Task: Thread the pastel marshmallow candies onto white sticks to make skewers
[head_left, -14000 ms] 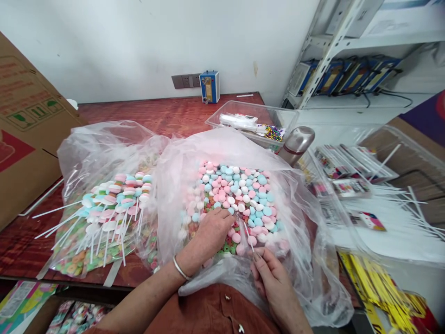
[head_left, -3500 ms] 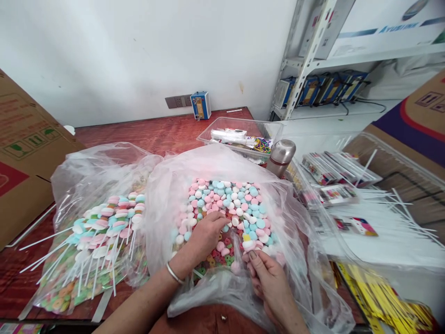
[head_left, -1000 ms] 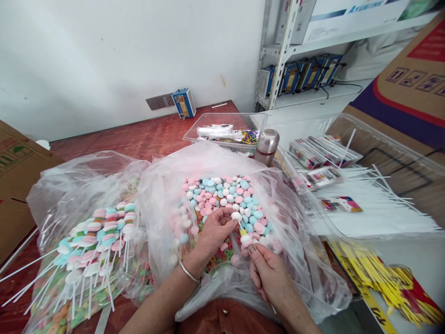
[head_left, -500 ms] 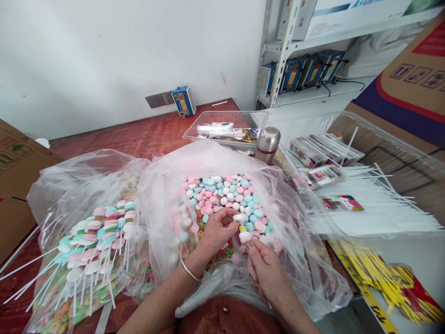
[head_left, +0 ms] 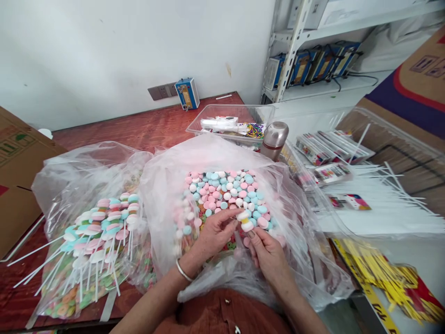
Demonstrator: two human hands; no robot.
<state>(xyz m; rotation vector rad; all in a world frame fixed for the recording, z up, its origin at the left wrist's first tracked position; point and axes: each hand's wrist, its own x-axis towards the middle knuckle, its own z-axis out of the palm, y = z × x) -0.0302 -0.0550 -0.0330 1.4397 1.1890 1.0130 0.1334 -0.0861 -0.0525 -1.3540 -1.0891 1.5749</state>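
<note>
A clear plastic bag (head_left: 163, 185) lies open before me, full of pink, blue and white candy discs (head_left: 225, 188) over small coloured rings. My left hand (head_left: 212, 234) rests inside it, fingertips pinched on the top white piece of a small candy stack (head_left: 245, 221). My right hand (head_left: 267, 255) is closed under that stack, gripping the thin white stick it sits on; the stick is mostly hidden by my fingers. A metal bangle circles my left wrist.
A second bag (head_left: 66, 185) on the left holds finished candy sticks (head_left: 104, 222). A cardboard box (head_left: 17, 171) stands far left. Behind are a clear tub (head_left: 236, 111) and a steel flask (head_left: 274, 139). A clear bin of white sticks (head_left: 375, 199) sits right, a shelf beyond.
My left hand has brought a white candy down onto the stack that my right hand holds. The hands have drawn together, and the view has shifted slightly.
</note>
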